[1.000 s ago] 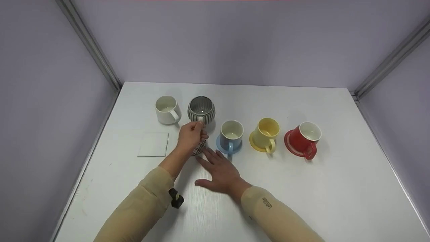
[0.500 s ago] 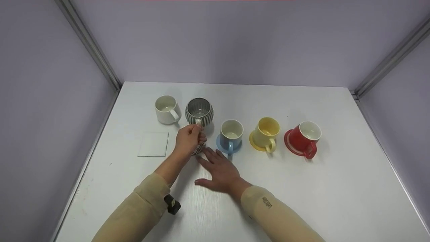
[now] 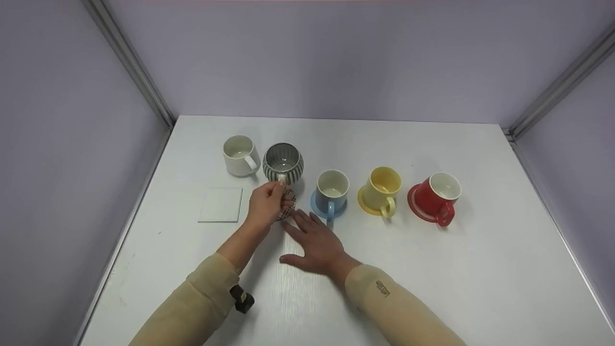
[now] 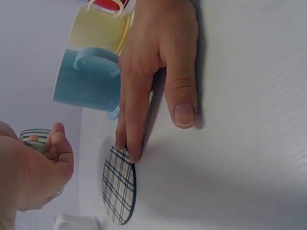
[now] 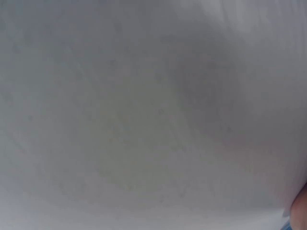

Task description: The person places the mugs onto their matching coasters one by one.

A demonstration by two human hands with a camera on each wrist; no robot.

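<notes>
My left hand [image 3: 265, 204] pinches the handle of a grey-and-white striped mug [image 3: 294, 174], held upright just beyond the round plaid coaster [image 3: 287, 211]. Whether its base touches the table is hidden. In the left wrist view, nothing stands on the coaster [image 4: 119, 187], and the left hand [image 4: 38, 167] is off to one side of it. My right hand [image 3: 317, 245] lies flat with straight fingers, fingertips touching the coaster's edge. A corner of a finger [image 5: 300, 211] is all that the right wrist view catches of a hand.
A white mug [image 3: 240, 163] stands left of the striped one, behind a square white coaster [image 3: 220, 205]. To the right, a blue mug [image 3: 331, 192], a yellow mug [image 3: 377, 194] and a red mug [image 3: 427, 197] stand on coasters of matching colours. Walls enclose the white table [image 3: 480, 269].
My left hand has brought the striped mug a little nearer to me and slightly left, toward the plaid coaster. My right hand has stayed in place.
</notes>
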